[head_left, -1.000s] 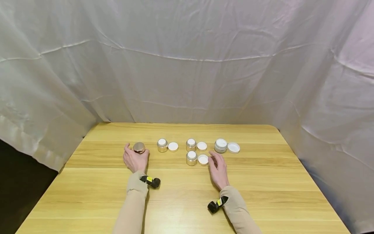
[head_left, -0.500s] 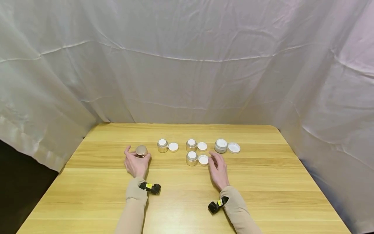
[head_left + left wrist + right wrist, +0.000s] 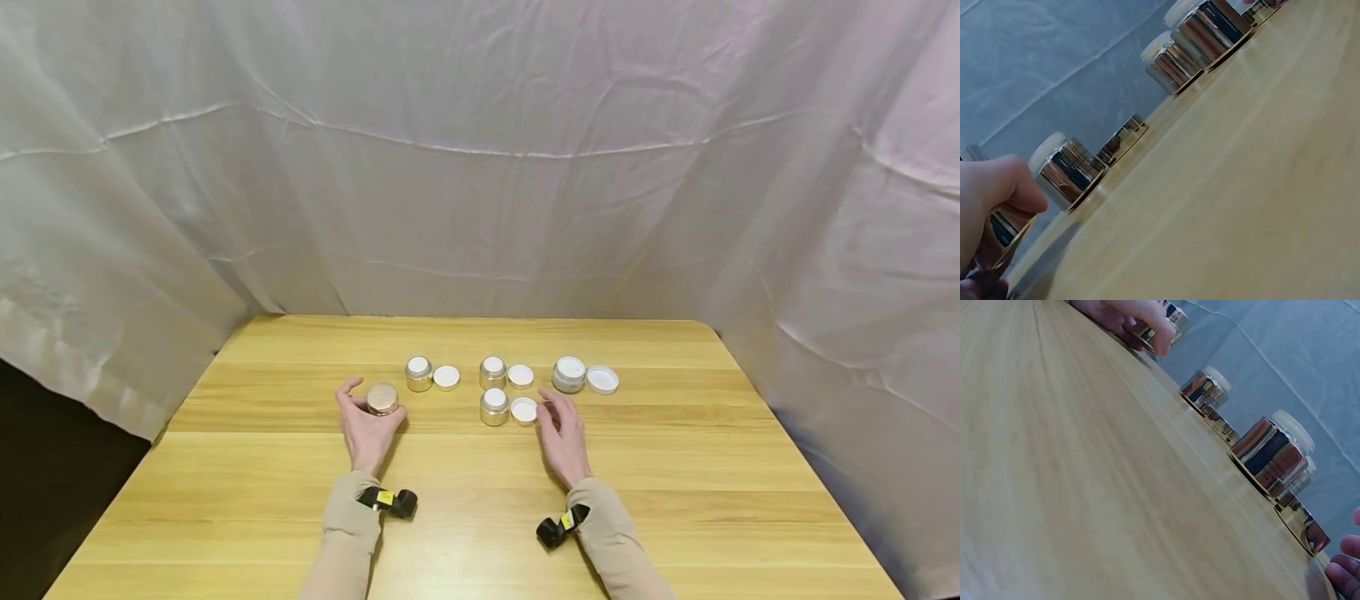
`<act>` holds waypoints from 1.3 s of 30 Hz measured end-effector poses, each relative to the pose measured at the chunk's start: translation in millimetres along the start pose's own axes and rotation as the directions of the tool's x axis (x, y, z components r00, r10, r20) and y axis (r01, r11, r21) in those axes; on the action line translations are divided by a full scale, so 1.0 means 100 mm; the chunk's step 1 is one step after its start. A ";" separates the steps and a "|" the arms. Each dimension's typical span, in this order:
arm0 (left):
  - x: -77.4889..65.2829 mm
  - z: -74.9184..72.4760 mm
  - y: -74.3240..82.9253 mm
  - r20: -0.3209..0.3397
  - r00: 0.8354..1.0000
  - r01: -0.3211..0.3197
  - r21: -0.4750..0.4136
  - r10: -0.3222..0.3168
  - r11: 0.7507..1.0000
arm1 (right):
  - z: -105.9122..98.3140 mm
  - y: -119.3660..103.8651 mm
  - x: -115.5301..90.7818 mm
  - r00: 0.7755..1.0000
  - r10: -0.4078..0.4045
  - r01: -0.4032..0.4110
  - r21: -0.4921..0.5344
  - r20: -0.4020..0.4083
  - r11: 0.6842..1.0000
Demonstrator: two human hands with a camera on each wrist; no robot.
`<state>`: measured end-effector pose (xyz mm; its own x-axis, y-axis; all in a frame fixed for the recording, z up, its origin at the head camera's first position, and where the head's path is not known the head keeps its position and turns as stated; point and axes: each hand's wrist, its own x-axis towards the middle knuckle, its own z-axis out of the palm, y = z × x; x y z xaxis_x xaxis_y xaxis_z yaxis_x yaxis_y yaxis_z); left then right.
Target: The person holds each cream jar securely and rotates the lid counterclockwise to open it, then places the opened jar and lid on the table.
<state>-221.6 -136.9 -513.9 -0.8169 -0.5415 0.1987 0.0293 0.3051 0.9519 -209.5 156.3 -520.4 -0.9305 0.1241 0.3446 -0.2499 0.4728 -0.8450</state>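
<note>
My left hand (image 3: 369,433) grips a small gold-topped cream jar (image 3: 382,399) between thumb and fingers, at the left of the row. In the left wrist view the thumb and fingers hide most of this jar (image 3: 1005,228). Loosely bent, my right hand (image 3: 564,442) rests beside an upturned lid (image 3: 523,410), holding nothing. Its fingertips (image 3: 1349,565) lie close to that lid's gold side (image 3: 1302,526); whether they touch it I cannot tell. Left of the lid stands an open gold jar (image 3: 494,408) with a white top.
Behind stand a gold jar (image 3: 418,375) with its lid (image 3: 446,377), another gold jar (image 3: 492,373) with a lid (image 3: 521,377), and a wider silvery jar (image 3: 569,376) with a lid (image 3: 602,380). A grey curtain (image 3: 480,208) hangs beyond the wooden table (image 3: 465,517).
My left hand has drawn the gold-topped jar toward me and to the right, closer to the other jars. My right hand has stayed beside the front lid.
</note>
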 end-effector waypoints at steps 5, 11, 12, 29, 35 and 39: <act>-0.02 0.00 0.02 0.018 1.000 -0.009 -0.030 0.010 1.000 | -0.01 -0.01 0.00 1.000 0.020 -0.020 0.009 0.018 1.000; -0.03 0.02 0.02 0.066 0.997 0.053 -0.147 -0.044 0.988 | -0.01 0.02 0.01 1.000 0.020 -0.020 0.009 0.016 1.000; -0.03 0.03 0.02 0.071 0.996 0.064 -0.172 -0.052 0.983 | -0.01 0.02 0.01 1.000 0.020 -0.020 0.009 0.015 1.000; -0.11 0.12 0.08 0.311 0.938 0.282 -0.428 -0.153 0.858 | 0.00 0.01 0.00 1.000 0.023 -0.023 0.013 0.008 1.000; -0.12 0.13 0.09 0.421 0.897 0.366 -0.533 -0.137 0.763 | 0.01 0.03 0.00 1.000 -0.008 0.008 0.002 -0.012 1.000; -0.12 0.13 0.10 0.472 0.873 0.419 -0.599 -0.122 0.682 | 0.00 0.03 0.00 1.000 -0.003 0.003 0.005 -0.009 1.000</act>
<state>-218.7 -116.8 -509.6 -0.9887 -0.1408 -0.0524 0.0233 -0.4882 0.8724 -210.4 157.4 -523.3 -0.9274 0.1301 0.3508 -0.2543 0.4689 -0.8459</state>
